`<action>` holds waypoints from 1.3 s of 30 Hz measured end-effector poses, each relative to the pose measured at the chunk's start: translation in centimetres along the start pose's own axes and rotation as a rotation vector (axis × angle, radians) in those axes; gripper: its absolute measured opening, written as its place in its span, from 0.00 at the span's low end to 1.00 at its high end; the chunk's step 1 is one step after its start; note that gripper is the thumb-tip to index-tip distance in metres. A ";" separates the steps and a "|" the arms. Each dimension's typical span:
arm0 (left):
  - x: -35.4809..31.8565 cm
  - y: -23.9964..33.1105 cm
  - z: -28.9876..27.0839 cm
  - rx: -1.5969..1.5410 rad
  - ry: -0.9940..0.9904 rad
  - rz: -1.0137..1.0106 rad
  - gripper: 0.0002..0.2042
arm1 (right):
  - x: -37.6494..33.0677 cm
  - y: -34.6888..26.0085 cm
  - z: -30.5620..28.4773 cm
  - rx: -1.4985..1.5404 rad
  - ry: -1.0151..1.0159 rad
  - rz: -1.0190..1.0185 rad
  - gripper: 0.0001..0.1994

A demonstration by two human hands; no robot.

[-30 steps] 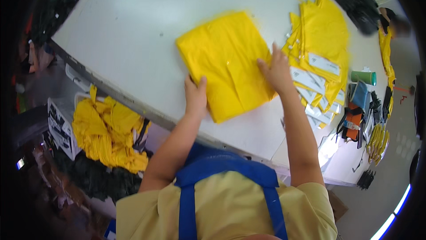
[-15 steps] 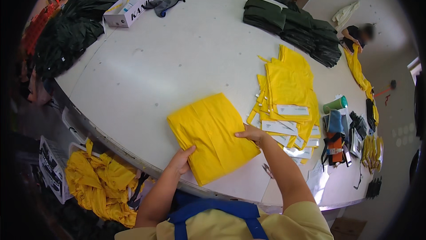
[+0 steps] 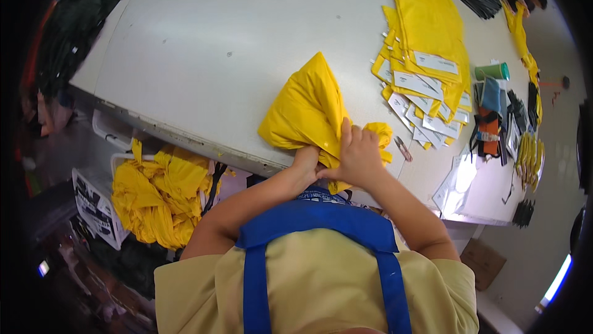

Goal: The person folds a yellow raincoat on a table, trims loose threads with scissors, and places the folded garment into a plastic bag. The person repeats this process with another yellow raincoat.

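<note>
White table [image 3: 204, 87], its near edge slanting down toward the right; on its right side a fanned pile [image 3: 432, 31] of yellow pieces with white labels, well apart from the hands.

Yellow cloth [image 3: 306, 105], at the near edge of the table, left of the pile; its broad, puffed body lies beyond the grip and toward the left, with a peak pointing away from the person; its long axis runs from that far left body back to the near right, narrowing into bunched folds at the hands; smaller folds emerge to the right of the grip and below it.

Left forearm [image 3: 247, 204], slanting inward from the lower left; right forearm [image 3: 411, 210], rising from the lower right.

Right hand [image 3: 360, 158], over the bunched part, back upward; fingers point away and bend closely over the folds, thumb toward the left; it has hold of the cloth. Left hand [image 3: 306, 164], just beside it and nearer the broad body; fingers tucked under the cloth, so how far they are closed cannot be told.

Snips [image 3: 403, 149], on the table just right of the cloth, untouched.
</note>
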State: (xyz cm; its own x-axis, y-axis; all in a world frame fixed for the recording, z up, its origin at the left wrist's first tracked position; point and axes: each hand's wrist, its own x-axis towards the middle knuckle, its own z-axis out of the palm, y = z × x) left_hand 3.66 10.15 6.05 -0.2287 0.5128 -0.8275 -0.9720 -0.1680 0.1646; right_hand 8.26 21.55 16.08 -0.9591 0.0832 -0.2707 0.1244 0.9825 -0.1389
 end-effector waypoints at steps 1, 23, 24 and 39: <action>-1.1 -0.1 0.1 0.065 -0.091 -0.014 0.16 | -0.7 -0.4 0.9 -0.051 0.075 -0.018 0.55; 19.1 10.2 23.2 1.151 0.024 0.333 0.17 | -14.8 11.6 6.5 1.815 0.350 0.652 0.37; 20.6 10.3 22.6 1.148 -0.053 0.288 0.16 | -14.9 11.5 6.4 1.848 0.362 0.657 0.36; 1.3 6.4 -6.8 0.410 0.149 0.456 0.16 | -8.9 11.9 1.5 1.816 0.377 0.501 0.34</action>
State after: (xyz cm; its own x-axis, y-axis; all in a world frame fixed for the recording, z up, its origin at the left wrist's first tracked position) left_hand -2.52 4.06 2.37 -0.6438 0.3375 -0.6867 -0.7272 0.0094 0.6864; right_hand 18.62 32.28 15.37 -0.7229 0.5324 -0.4404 0.2026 -0.4461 -0.8718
